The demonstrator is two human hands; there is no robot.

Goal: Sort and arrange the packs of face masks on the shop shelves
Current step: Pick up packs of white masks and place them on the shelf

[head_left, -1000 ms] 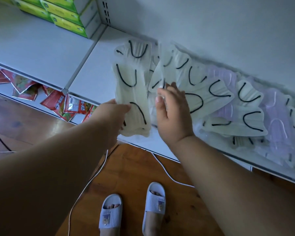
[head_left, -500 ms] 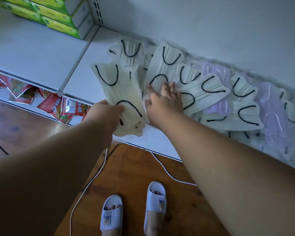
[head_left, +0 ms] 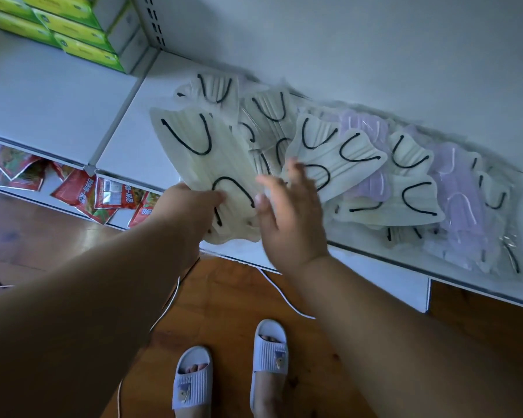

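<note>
Clear packs of white face masks with black ear loops (head_left: 329, 152) lie scattered on a white shop shelf (head_left: 127, 146), mixed with lilac mask packs (head_left: 456, 179) further right. My left hand (head_left: 187, 206) grips the near end of a stack of white mask packs (head_left: 206, 158), fanned out over the shelf's front edge. My right hand (head_left: 287, 203) hovers beside that stack with its fingers spread and straight, blurred, its fingertips over the loose packs in the pile. It holds nothing.
Green and white boxes (head_left: 73, 28) are stacked at the back left of the shelf. Red snack packets (head_left: 103, 194) lie on the lower shelf at left. A white cable (head_left: 281, 294) runs over the wooden floor by my slippered feet (head_left: 227, 375).
My right hand has lifted off the pile and drawn back toward the shelf's front edge, fingers spread. The stack in my left hand has tilted a little further left.
</note>
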